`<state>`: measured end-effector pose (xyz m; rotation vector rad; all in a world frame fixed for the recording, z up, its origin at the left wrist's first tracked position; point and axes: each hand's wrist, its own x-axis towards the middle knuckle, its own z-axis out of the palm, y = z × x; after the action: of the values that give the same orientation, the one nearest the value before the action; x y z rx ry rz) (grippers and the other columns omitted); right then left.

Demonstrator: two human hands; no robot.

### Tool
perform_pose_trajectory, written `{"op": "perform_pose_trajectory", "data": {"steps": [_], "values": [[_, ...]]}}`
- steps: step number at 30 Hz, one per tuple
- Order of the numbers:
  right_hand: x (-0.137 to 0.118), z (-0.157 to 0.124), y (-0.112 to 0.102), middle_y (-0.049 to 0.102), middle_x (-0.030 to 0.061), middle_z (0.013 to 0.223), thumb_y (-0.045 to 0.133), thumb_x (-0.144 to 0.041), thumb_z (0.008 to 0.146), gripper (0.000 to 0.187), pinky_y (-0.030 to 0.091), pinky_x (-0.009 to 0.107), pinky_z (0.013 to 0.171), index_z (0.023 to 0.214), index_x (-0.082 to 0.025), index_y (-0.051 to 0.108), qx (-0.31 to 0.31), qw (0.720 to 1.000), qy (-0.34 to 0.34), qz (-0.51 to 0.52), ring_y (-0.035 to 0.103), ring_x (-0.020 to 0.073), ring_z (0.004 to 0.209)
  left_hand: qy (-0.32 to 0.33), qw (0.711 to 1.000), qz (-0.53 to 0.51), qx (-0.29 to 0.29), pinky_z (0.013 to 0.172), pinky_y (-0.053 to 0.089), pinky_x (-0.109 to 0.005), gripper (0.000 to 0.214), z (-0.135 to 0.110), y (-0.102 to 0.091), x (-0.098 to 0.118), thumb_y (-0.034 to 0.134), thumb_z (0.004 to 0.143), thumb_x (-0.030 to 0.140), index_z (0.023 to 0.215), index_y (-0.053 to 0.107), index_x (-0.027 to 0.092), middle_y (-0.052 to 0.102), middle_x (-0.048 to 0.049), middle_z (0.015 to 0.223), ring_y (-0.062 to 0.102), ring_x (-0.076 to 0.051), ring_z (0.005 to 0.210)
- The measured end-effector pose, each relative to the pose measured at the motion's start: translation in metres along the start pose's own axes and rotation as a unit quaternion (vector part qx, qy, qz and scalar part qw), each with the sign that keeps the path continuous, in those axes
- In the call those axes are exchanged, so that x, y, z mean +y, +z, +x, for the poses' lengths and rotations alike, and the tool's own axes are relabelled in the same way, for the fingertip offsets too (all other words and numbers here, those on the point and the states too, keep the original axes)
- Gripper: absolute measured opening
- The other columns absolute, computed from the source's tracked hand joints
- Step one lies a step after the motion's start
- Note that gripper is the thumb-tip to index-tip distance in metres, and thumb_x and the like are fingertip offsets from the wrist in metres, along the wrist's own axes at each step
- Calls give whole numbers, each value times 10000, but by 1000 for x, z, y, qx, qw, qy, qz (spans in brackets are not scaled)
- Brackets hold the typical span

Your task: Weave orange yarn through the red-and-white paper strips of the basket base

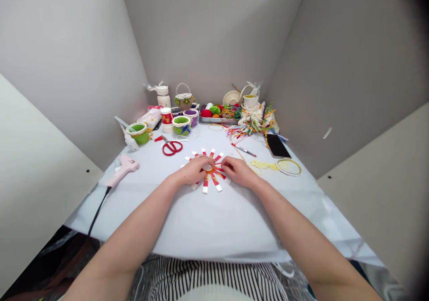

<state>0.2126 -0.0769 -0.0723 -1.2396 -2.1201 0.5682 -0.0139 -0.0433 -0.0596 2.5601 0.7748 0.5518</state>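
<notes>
While the left hand (pixel 192 170) presses the flat red-and-white paper-strip star (pixel 205 185) at its center, the right hand (pixel 237 172) rests narrowly set fingertips against its strips.

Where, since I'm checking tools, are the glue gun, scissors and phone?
Pink hot glue gun (pixel 124 168), head view, on its body.
Red-handled scissors (pixel 163 149), head view, on a finger loop.
Black smartphone (pixel 276 145), head view, on its screen.

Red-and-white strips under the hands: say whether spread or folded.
Spread: the strips fan outward from the centre like rays.
</notes>
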Motion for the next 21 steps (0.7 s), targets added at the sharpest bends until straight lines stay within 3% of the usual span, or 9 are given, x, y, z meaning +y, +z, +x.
{"op": "perform_pose_trajectory", "data": {"steps": [5,10,14,18,21], "values": [[0,1,0,609,4,742,561,-148,842,103,379,230,639,846,-176,660,16,998,-51,-23,503,115,642,6,1000,-5,19,1009,444,-397,303,2,8,-5,562,753,96,1029,623,204,673,-59,1149,569,-240,1104],[8,-1,-4,609,-3,742,579,-121,832,118,382,224,638,833,-181,681,21,999,-44,-13,520,110,648,-2,999,-30,18,1019,442,-404,121,4,7,-7,579,863,208,972,632,204,691,-65,1131,583,-238,1111],[8,-3,-7,611,11,789,593,-118,839,132,402,227,662,844,-183,708,9,998,-62,-18,544,111,676,-14,998,-64,13,1030,455,-390,180,1,5,-12,548,861,168,1019,624,205,654,-75,1254,587,-226,1181],[5,-5,-10,606,40,905,588,-114,850,171,427,231,699,889,-186,738,-2,996,-77,-39,574,115,737,-14,998,-47,34,1116,383,-425,258,-3,4,-18,524,872,158,1115,601,198,480,-109,1478,451,-238,1366],[3,-6,-12,630,48,896,570,-108,862,189,440,236,711,891,-182,741,-33,995,-75,-50,594,125,751,-8,998,2,58,1124,359,-457,261,-3,3,-19,569,869,194,1128,604,197,506,-127,1440,458,-264,1340]]}}
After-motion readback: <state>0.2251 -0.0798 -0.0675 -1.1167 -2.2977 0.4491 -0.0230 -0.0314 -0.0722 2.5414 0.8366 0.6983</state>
